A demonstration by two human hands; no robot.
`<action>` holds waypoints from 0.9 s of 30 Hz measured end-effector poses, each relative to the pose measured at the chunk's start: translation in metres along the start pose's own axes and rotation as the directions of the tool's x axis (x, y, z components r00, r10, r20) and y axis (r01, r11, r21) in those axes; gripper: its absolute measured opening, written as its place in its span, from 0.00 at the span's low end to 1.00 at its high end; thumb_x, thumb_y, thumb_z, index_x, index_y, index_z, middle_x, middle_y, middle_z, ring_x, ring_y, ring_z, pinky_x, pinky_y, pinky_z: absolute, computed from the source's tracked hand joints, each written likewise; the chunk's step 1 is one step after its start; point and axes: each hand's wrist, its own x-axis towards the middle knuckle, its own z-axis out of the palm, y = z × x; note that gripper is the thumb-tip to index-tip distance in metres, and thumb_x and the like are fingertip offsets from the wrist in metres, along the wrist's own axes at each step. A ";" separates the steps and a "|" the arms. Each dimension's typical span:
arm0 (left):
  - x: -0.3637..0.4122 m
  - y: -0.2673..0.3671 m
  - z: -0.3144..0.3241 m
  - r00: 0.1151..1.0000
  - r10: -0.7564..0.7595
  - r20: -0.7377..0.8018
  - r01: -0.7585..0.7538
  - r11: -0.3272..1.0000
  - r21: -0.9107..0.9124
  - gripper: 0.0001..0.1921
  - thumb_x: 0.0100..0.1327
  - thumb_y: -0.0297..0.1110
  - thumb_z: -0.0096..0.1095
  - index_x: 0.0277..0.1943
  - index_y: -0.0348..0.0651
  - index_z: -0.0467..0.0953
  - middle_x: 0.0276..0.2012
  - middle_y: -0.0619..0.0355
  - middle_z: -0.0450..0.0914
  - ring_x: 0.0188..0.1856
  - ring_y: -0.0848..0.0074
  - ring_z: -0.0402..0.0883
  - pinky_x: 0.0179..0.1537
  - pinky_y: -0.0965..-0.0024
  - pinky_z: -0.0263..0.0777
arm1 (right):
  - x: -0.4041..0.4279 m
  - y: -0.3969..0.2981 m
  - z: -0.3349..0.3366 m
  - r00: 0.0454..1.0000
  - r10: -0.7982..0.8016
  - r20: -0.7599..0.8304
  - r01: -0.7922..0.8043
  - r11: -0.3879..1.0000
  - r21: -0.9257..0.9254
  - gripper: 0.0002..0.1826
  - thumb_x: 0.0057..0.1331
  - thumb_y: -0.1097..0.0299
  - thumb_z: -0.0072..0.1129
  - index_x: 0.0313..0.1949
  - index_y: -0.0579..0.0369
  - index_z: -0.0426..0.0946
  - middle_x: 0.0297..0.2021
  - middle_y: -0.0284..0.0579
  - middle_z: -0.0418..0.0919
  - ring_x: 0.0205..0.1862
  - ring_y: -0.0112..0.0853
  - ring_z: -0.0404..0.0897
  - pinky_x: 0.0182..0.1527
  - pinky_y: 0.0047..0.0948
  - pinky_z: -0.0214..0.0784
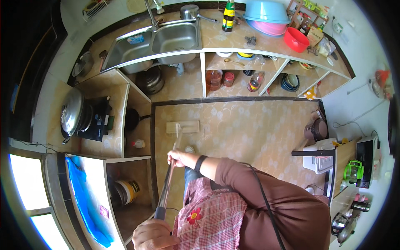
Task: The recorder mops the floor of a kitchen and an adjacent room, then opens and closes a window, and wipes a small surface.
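A flat mop's long metal pole (169, 181) slants across the lower left of the view. My left hand (154, 234) is wrapped around its upper end, just behind a grey grip sleeve (160, 213). Farther down the pole, my right hand (176, 157) closes on it, with a dark band on that wrist. The pale rectangular mop head (187, 127) lies flat on the patterned tile floor (250, 131), near the base of the left cabinets. One of my shoes (189, 149) shows just behind the mop head.
Open-fronted cabinets line the left and far sides, below a double sink (176, 37). A lidded pot (72, 111) sits on the left cooktop. On the right stand a brownish cylindrical container (316, 129), a white plastic bin (318, 162) and a dark-framed table (335, 168).
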 end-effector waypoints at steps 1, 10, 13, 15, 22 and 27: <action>-0.001 -0.013 -0.012 1.000 0.010 -0.014 -0.010 1.000 0.003 0.07 0.49 0.25 0.52 0.19 0.31 0.71 0.11 0.55 0.69 0.12 0.70 0.68 0.18 0.70 0.64 | -0.002 -0.015 0.026 0.999 0.006 -0.045 -0.005 0.999 0.032 0.07 0.61 0.71 0.38 0.25 0.55 0.61 0.15 0.38 0.63 0.17 0.31 0.67 0.20 0.30 0.64; 0.064 -0.131 -0.093 0.977 -0.211 -0.029 0.207 0.973 -0.106 0.14 0.56 0.32 0.53 0.19 0.32 0.71 0.12 0.55 0.70 0.14 0.71 0.69 0.19 0.68 0.68 | 0.078 -0.126 0.058 0.978 -0.108 -0.180 0.159 0.940 0.301 0.07 0.61 0.72 0.40 0.24 0.56 0.60 0.15 0.40 0.62 0.16 0.31 0.64 0.20 0.32 0.65; 0.100 -0.159 -0.103 0.985 -0.170 0.014 0.169 0.971 -0.172 0.15 0.58 0.34 0.53 0.20 0.32 0.71 0.12 0.55 0.69 0.14 0.71 0.68 0.17 0.67 0.67 | 0.078 -0.152 0.061 0.984 -0.079 -0.157 0.138 0.898 0.418 0.06 0.60 0.73 0.41 0.25 0.57 0.61 0.15 0.40 0.62 0.15 0.31 0.64 0.22 0.32 0.67; 0.116 -0.172 -0.107 0.988 -0.137 0.069 0.149 0.965 -0.215 0.15 0.58 0.34 0.53 0.19 0.32 0.70 0.12 0.55 0.69 0.14 0.71 0.68 0.16 0.66 0.67 | 0.074 -0.167 0.069 0.990 -0.049 -0.132 0.107 0.870 0.482 0.07 0.60 0.74 0.42 0.23 0.56 0.60 0.14 0.39 0.62 0.15 0.30 0.64 0.22 0.31 0.66; 0.136 -0.204 -0.093 0.963 -0.062 -0.262 0.005 0.977 -0.213 0.03 0.49 0.25 0.49 0.27 0.35 0.66 0.11 0.59 0.61 0.12 0.76 0.58 0.13 0.73 0.57 | 0.100 -0.198 0.060 0.999 -0.035 -0.039 0.053 0.638 0.768 0.04 0.56 0.79 0.44 0.24 0.60 0.61 0.20 0.44 0.65 0.21 0.33 0.69 0.36 0.39 0.73; 0.139 -0.202 -0.058 0.973 -0.056 -0.224 0.041 0.996 -0.074 0.03 0.48 0.22 0.46 0.28 0.34 0.65 0.12 0.61 0.58 0.13 0.79 0.56 0.13 0.75 0.54 | 0.099 -0.206 0.037 0.997 -0.031 -0.078 0.081 0.591 0.803 0.06 0.54 0.82 0.43 0.24 0.58 0.58 0.17 0.42 0.60 0.15 0.28 0.60 0.16 0.25 0.56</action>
